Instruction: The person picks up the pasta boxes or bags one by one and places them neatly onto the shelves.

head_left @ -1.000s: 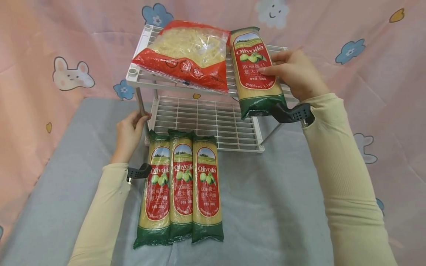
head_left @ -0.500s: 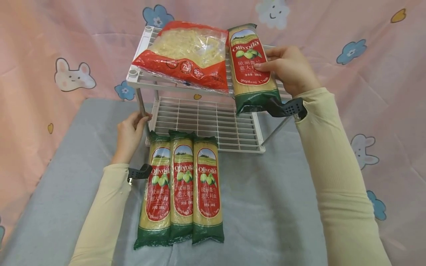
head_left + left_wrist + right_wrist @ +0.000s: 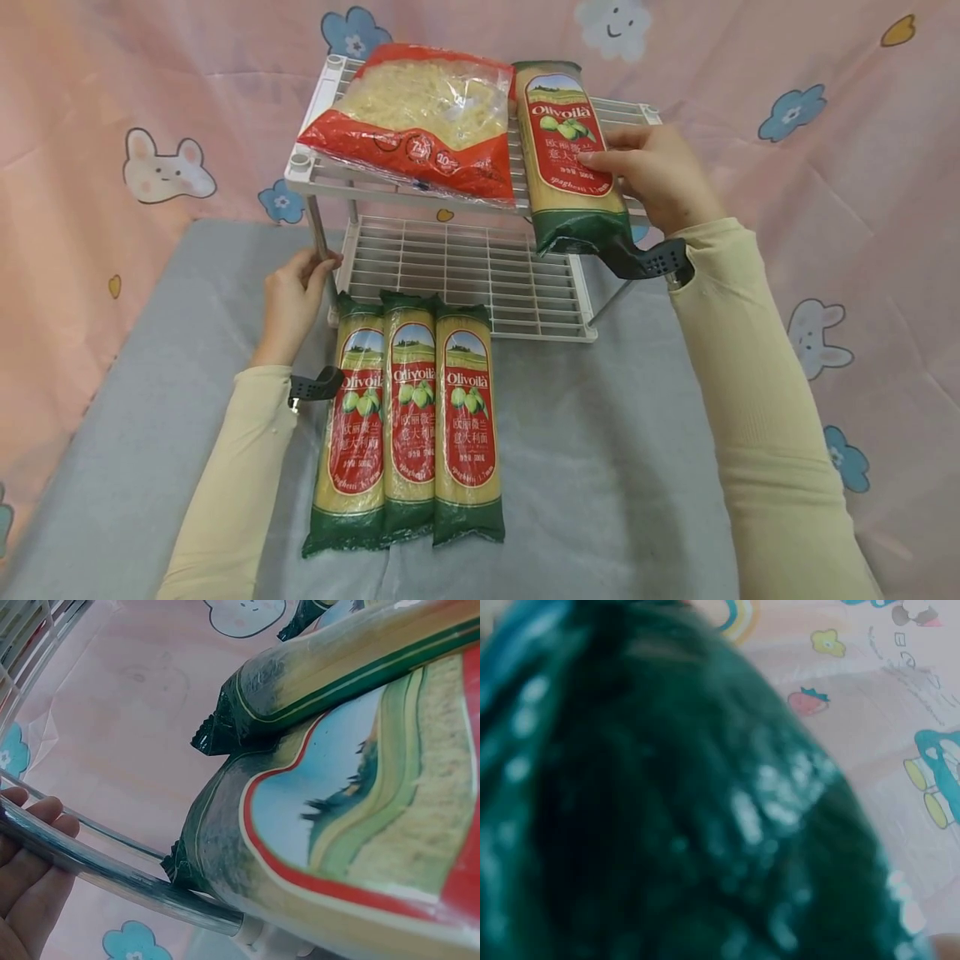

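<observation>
Green-ended Olivoilà spaghetti packet (image 3: 562,179), slanted at the upper tier of a white wire rack (image 3: 298,171), its near end projecting past the front edge; whether it touches the slats cannot be told. The right hand (image 3: 663,175) pinches its right side, thumb on the label. To its left, just beside it, a red-and-clear noodle bag (image 3: 431,117) lies on the same tier. The left hand (image 3: 291,304) grips the rack's front left metal post (image 3: 317,225), fingers curled round it. Three more spaghetti packets (image 3: 467,417) lie side by side, labels up, on the grey cloth-covered tabletop (image 3: 585,467) before the lower tier (image 3: 457,271). Behind hangs a pink cartoon-print curtain (image 3: 712,50).
</observation>
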